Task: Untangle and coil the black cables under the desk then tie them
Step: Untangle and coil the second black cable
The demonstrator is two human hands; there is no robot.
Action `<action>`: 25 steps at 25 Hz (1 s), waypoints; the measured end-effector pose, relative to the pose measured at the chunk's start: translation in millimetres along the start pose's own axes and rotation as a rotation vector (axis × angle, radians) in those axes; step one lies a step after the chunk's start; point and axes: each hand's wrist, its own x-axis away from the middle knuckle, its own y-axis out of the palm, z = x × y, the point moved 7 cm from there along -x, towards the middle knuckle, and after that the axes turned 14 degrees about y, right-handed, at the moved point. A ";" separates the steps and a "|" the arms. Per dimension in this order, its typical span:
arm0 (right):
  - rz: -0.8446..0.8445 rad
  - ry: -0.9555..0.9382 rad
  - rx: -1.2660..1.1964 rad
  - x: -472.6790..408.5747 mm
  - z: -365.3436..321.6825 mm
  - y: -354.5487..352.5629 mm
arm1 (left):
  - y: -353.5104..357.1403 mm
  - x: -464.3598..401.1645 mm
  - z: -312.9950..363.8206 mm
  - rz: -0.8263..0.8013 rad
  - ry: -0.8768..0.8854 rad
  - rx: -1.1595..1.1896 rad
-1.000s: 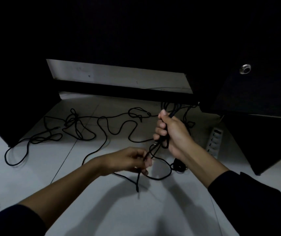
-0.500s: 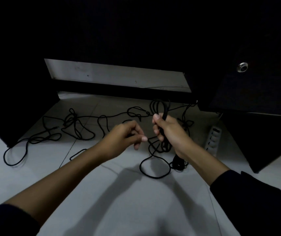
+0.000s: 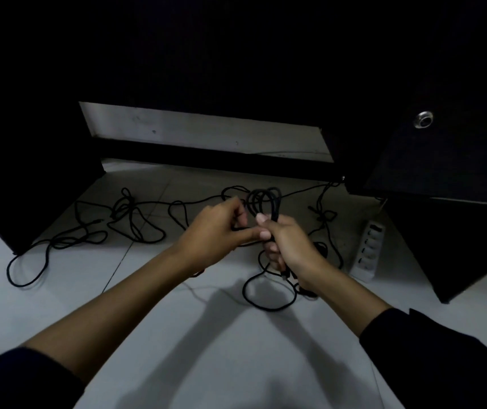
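Note:
My right hand [image 3: 288, 246] grips a bundle of black cable loops [image 3: 264, 200] that stick up above its fist, and a larger loop [image 3: 268, 293] hangs below it onto the floor. My left hand [image 3: 218, 228] is right beside it, fingers curled and pinching a strand of the same cable next to the loops. More black cable [image 3: 130, 219] lies tangled across the white floor to the left, ending in a big loop [image 3: 26, 270] at the far left. Another knotted stretch [image 3: 324, 215] lies to the right under the desk.
A white power strip [image 3: 369, 249] lies on the floor at the right. Dark desk panels [image 3: 454, 172] stand at right and left, with a black crossbar [image 3: 218, 162] along the back. White floor tiles spread out in front.
My left hand rose from low near the floor up to the right hand, carrying cable. The loops above my right fist have grown, and the loose cable near the hands shifted.

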 end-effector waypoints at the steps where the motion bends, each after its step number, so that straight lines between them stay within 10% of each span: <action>1: 0.002 0.000 -0.001 -0.7 -0.6 -3.3 | 1.6 1.7 -3.6 -0.046 -0.028 0.034; 5: 0.042 -0.109 0.145 3.7 -6.9 -16.0 | 5.8 11.2 -9.6 -0.185 -0.129 0.472; 10: 0.037 -0.137 0.124 5.7 -0.5 -11.5 | 8.3 6.8 -7.4 0.160 -0.300 0.861; 19: 0.199 -0.285 0.370 16.3 -13.6 -4.8 | 13.2 -2.3 -2.7 0.374 -0.384 1.078; 25: -0.131 -0.347 0.195 23.1 -17.6 17.9 | 12.2 -5.1 0.2 0.369 -0.437 1.121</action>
